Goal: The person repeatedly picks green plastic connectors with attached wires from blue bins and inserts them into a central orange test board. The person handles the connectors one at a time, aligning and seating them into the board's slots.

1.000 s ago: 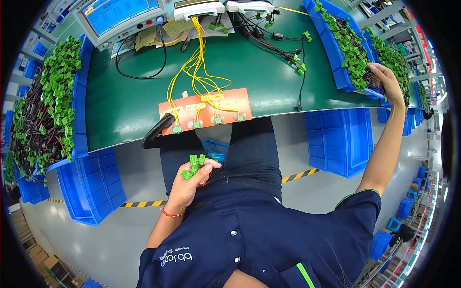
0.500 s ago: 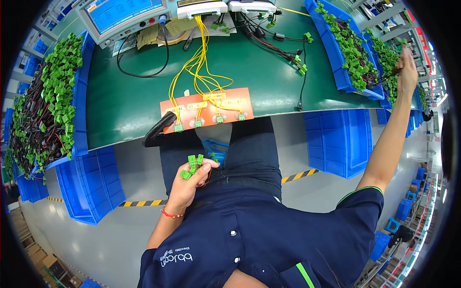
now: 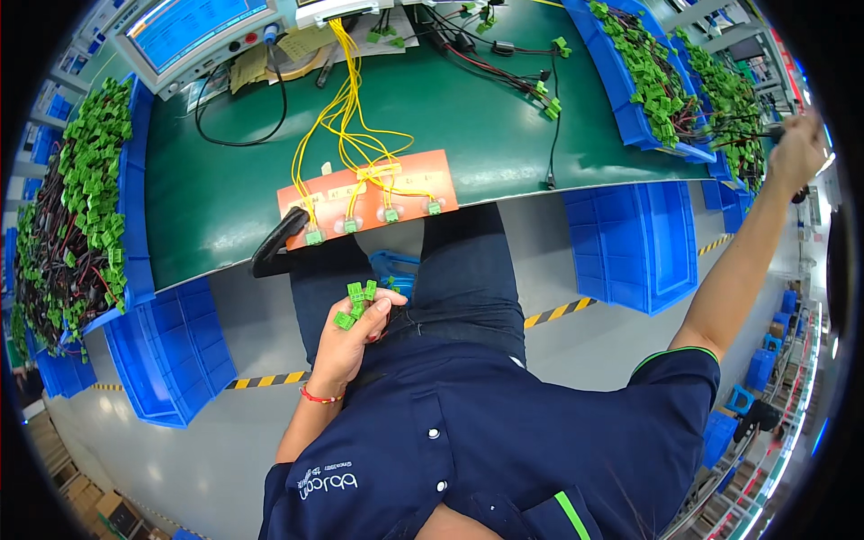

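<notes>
My left hand [image 3: 346,346] is closed over my lap, pinching several green terminal connectors [image 3: 356,304] between thumb and fingers. Out at the far right, my right hand [image 3: 799,155] is raised with the arm stretched out, closed round dark cables [image 3: 765,134]. These run back toward a blue bin of green-ended cables [image 3: 733,112]; motion blurs the fingers. In front of my knees, an orange board [image 3: 409,176] lies at the table's near edge. Yellow wires [image 3: 346,112] lead down to a row of green connectors [image 3: 350,225] on it.
Blue bins heaped with green-ended cables stand left [image 3: 139,189] and right [image 3: 621,90] on the green table [image 3: 490,126]. A screened test instrument [image 3: 193,40] sits at the back left. Loose black cables [image 3: 504,76] lie behind. Blue crates [image 3: 171,360] hang below the table edge.
My right hand has moved outward and lower, drawing cables away from the far right bin. My left hand keeps its green connectors. The view has shifted slightly, moving the table left and up.
</notes>
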The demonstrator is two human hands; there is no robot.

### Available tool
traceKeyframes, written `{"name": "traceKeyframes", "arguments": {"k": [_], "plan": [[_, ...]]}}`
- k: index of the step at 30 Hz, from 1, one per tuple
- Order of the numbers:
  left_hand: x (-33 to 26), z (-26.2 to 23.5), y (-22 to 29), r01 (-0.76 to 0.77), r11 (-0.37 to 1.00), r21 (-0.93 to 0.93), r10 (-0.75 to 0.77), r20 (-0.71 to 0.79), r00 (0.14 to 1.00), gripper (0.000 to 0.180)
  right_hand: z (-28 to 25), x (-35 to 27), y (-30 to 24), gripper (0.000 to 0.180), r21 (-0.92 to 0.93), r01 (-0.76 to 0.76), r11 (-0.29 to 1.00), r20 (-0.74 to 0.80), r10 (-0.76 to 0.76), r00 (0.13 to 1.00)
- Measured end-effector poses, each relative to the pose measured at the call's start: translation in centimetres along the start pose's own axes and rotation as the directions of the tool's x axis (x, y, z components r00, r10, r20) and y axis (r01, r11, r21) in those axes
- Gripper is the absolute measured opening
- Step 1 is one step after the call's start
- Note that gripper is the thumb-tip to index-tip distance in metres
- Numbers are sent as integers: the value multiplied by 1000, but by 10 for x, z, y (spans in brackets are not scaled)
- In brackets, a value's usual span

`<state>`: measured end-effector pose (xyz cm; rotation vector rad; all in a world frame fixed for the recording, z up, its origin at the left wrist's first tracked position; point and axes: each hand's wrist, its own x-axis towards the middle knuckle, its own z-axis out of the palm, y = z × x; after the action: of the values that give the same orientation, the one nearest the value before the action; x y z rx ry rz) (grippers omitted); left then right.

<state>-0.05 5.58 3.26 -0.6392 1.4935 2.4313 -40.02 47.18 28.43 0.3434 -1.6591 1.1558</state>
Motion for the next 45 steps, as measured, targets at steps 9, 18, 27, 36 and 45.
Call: {"name": "traceKeyframes", "arguments": {"k": [9,18,27,36,45], "plan": [[-2,1,1,-7,1000,15,7,7,1000,24,-28,-55,6,31,-409,217,886,188,-151,970],[5,11,-4,-41,999,-28,42,19,999,29,-60,-171,-91,17,-121,540,833,110,-529,841],[4,19,4,-89,994,58,88,28,996,30,-29,-302,-131,19,64,95,993,670,-113,733],[11,34,2,-274,957,93,260,136,956,42,24,-398,-198,23,292,-531,796,894,-29,448],[15,38,0,-311,950,-9,304,-190,934,25,31,-419,-198,15,-82,-956,283,976,218,-19]]}}
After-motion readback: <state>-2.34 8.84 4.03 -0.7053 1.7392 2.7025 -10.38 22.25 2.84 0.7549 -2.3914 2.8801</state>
